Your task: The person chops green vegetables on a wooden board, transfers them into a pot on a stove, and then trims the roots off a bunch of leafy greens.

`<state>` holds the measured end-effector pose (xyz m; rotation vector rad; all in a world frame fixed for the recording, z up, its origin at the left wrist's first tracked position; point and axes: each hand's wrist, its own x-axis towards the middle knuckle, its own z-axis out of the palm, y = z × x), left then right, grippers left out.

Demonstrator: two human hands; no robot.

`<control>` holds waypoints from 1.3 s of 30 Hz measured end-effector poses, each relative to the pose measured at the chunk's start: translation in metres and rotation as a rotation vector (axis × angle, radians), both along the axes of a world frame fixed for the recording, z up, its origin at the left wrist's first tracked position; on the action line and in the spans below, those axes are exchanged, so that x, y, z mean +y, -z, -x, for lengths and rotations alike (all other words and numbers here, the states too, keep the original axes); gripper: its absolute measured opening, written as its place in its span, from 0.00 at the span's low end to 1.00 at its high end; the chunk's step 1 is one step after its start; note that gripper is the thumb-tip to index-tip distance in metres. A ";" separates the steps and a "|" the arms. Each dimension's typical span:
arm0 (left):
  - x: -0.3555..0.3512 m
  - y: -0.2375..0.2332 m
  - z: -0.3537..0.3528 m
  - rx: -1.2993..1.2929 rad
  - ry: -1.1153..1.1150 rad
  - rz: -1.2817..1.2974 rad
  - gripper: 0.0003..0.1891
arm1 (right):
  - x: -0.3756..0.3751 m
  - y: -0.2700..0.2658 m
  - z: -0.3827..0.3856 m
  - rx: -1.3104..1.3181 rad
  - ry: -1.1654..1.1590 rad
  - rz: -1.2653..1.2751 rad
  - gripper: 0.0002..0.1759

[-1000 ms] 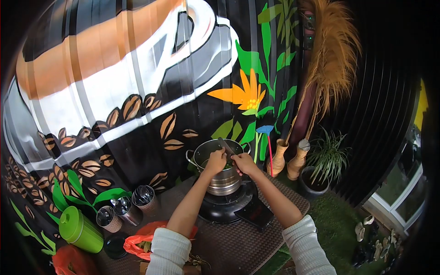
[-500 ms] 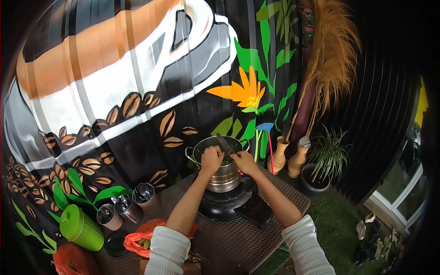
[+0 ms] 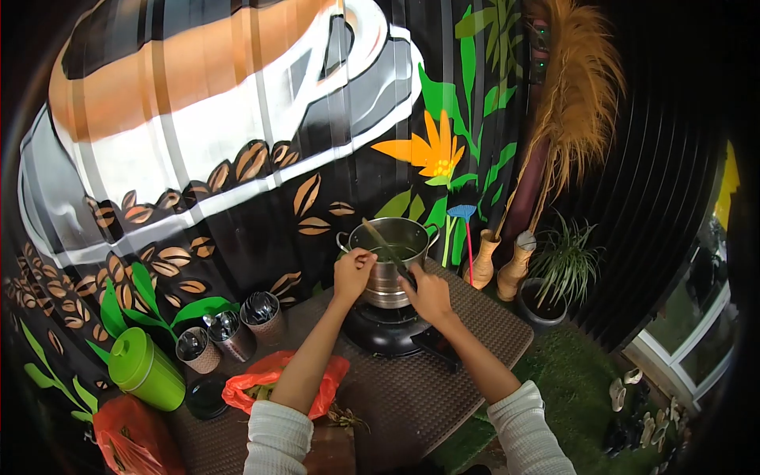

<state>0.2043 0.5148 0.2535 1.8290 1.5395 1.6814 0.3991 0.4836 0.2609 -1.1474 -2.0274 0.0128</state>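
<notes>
Fingers of your right hand (image 3: 430, 294) wrap round the dark handle of a knife (image 3: 384, 245); blade slants up and away from you, across the mouth of the pot (image 3: 381, 291). Fingers of your left hand (image 3: 354, 275) bunched narrow at the tips, by the pot's near left rim; cannot tell whether you pinch anything there or touch the metal. Your white sleeves (image 3: 281, 434) end short of the wrists. Pot steel, two-handled, upright on a black stove (image 3: 378, 342). Under both, brown textured table (image 3: 475, 321). Left of the pot, nearer you: red bag (image 3: 328, 386), mouth spread, partly behind your left forearm. Farther left of the pot: three cups (image 3: 204, 362) of metal cutlery (image 3: 190, 346), a dark round lid or dish (image 3: 207, 398), green lidded canister (image 3: 146, 372), then a second red bag (image 3: 134, 435). Right of the pot, off the table: two tan vases (image 3: 483, 265), and past them a long-leaved potted plant (image 3: 562, 265). Behind the pot, wall (image 3: 261, 214) painted with a large cup and coffee beans.
</notes>
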 end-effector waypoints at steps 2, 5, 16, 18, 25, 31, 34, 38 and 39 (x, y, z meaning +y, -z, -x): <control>-0.023 0.008 0.012 -0.081 0.005 -0.003 0.08 | -0.027 0.013 0.005 -0.018 -0.014 -0.030 0.16; -0.060 0.035 0.039 -0.293 0.183 0.137 0.07 | -0.081 0.022 0.020 0.038 -0.062 0.061 0.15; -0.291 0.172 0.142 -0.518 0.228 0.295 0.08 | -0.293 0.125 0.098 0.132 -0.124 0.558 0.21; -0.328 0.215 0.159 -0.400 0.208 0.260 0.10 | -0.328 0.149 0.108 0.137 -0.124 0.565 0.21; -0.437 0.253 0.170 -0.373 -0.073 0.479 0.17 | -0.427 0.180 0.113 -0.073 -0.090 0.691 0.21; -0.451 0.269 0.177 -0.738 -0.164 0.331 0.25 | -0.469 0.173 0.104 -0.190 -0.126 0.746 0.18; -0.454 0.260 0.185 -0.819 -0.153 0.293 0.26 | -0.484 0.186 0.109 -0.241 -0.166 0.687 0.19; -0.454 0.254 0.195 -0.722 -0.184 0.288 0.26 | -0.495 0.211 0.121 -0.306 -0.210 0.565 0.21; -0.454 0.255 0.197 -0.721 -0.184 0.288 0.26 | -0.497 0.210 0.125 -0.321 -0.201 0.591 0.21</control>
